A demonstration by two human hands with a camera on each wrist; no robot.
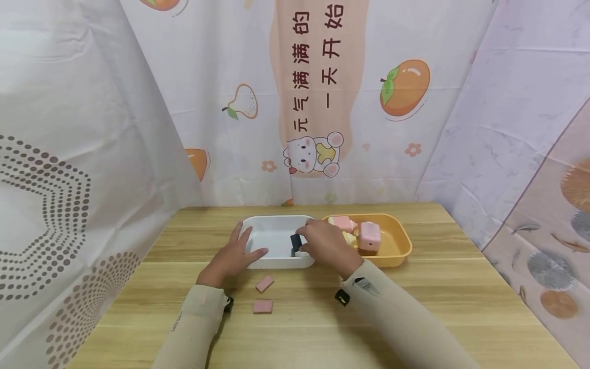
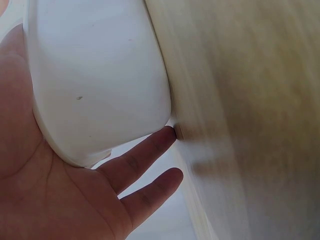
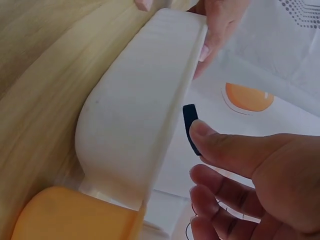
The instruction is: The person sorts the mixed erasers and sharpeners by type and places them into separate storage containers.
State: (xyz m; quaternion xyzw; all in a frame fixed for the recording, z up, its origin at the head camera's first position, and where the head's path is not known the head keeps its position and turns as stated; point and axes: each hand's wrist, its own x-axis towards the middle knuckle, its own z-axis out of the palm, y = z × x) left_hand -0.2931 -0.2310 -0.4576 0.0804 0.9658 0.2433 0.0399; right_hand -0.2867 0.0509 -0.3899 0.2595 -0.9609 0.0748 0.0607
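Observation:
My right hand (image 1: 322, 243) pinches a small flat black block (image 1: 296, 242) between thumb and fingers, over the right part of a white tray (image 1: 272, 264). In the right wrist view the black block (image 3: 190, 125) stands up past the thumb tip, above rim level. Just below it in the head view is a small grey patch; I cannot tell whether it is another piece. My left hand (image 1: 232, 256) rests on the tray's left end, fingers spread and mostly straight, thumb across the near rim. In the left wrist view, fingertips (image 2: 167, 132) reach past the tray's corner.
Two small pink blocks (image 1: 265, 284) lie on the wooden table (image 1: 295, 338) in front of the white tray. A yellow-orange tray (image 1: 396, 246) adjoins on the right, holding pink pieces (image 1: 370, 237) and a pale yellow piece. A printed curtain (image 1: 230, 154) hangs behind.

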